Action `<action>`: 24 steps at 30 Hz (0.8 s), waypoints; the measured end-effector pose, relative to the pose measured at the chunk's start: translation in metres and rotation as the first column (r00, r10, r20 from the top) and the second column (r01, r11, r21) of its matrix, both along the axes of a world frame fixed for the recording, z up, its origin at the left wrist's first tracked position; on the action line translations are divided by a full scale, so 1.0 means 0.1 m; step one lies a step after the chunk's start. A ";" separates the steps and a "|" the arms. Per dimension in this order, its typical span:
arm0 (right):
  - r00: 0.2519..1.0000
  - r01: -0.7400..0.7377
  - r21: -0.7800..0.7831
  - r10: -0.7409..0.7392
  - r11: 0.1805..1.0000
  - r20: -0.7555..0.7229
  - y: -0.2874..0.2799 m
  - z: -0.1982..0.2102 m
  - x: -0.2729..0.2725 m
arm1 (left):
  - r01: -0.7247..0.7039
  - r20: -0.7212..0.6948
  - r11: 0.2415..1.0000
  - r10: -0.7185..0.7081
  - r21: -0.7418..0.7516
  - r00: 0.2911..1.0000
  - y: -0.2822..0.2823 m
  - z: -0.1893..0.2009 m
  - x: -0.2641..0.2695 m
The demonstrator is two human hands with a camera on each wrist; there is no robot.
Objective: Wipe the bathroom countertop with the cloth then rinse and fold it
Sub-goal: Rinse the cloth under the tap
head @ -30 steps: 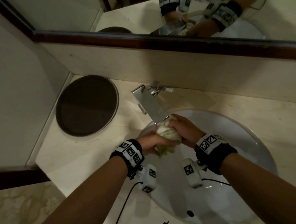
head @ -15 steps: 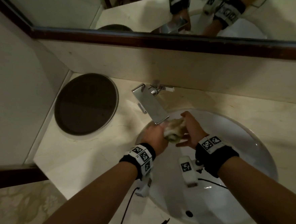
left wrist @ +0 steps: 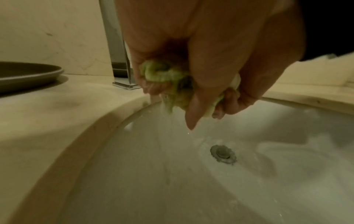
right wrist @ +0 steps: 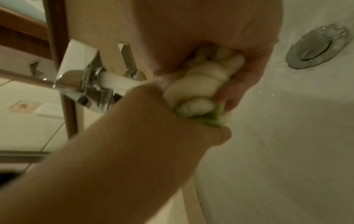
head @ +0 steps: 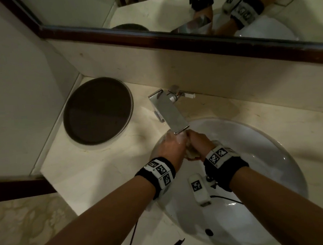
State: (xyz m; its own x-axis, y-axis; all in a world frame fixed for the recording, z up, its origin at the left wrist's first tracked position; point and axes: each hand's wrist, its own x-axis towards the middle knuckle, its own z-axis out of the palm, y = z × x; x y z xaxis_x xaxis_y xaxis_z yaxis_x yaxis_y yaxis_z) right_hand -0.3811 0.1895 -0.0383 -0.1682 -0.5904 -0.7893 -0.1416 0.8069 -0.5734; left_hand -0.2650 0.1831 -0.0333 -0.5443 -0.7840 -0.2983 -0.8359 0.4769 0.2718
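A wet, bunched cloth (head: 191, 152), pale with green edges, is squeezed between both hands over the white sink (head: 270, 153), just below the chrome faucet (head: 172, 114) spout. My left hand (head: 170, 146) grips the cloth (left wrist: 164, 74) from the left, and water runs down from it into the basin. My right hand (head: 198, 142) curls round the twisted cloth (right wrist: 199, 86) from the right. Most of the cloth is hidden by the fingers in the head view.
A dark round tray (head: 97, 110) sits on the beige countertop (head: 95, 171) left of the faucet. A framed mirror (head: 168, 12) runs along the back wall. The drain plug (left wrist: 223, 153) lies in the basin bottom. A wall closes the left side.
Both hands have moved down and closer together under the spout, squeezing the cloth tighter, so less of it shows in the head view than before.
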 end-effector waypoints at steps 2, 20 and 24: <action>0.993 -0.060 -0.018 0.058 0.998 -0.102 -0.02 -0.01 0.04 | -0.012 0.021 0.999 0.011 0.052 1.000 -0.02 0.03 -0.02; 0.994 -0.088 -0.276 0.067 0.957 -0.086 0.08 0.00 -0.07 | -0.163 -0.059 0.650 0.305 0.742 0.950 -0.24 0.27 -0.04; 0.985 0.002 -0.286 -0.052 0.958 -0.167 0.05 -0.04 -0.30 | -0.241 -0.073 0.550 0.487 0.799 0.870 -0.22 0.18 -0.10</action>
State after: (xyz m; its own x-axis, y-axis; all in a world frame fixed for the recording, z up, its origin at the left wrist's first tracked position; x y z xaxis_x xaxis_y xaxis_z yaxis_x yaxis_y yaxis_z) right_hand -0.4108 0.1947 -0.0427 -0.3047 -0.7789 -0.5482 -0.2381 0.6196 -0.7480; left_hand -0.2752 0.1609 -0.0152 -0.4132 -0.4941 -0.7649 -0.7257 -0.3288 0.6044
